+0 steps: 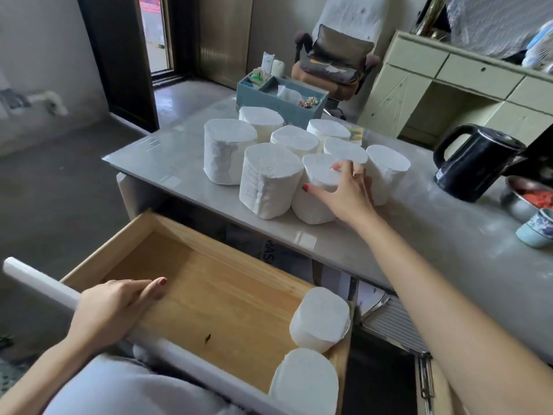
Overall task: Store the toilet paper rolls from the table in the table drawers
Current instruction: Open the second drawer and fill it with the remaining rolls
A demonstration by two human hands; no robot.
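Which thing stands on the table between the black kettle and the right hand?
In the head view, one upright toilet paper roll stands between the kettle and the right hand.

Frame edge crops the bowl (526,194); cup (537,230) likewise.

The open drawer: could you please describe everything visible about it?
The drawer is pulled out from under the table. It is a pale wooden box, bare-floored, with a white rounded front bar. Two toilet paper rolls stand upright at its right end. The left hand grips its front edge, thumb inside.
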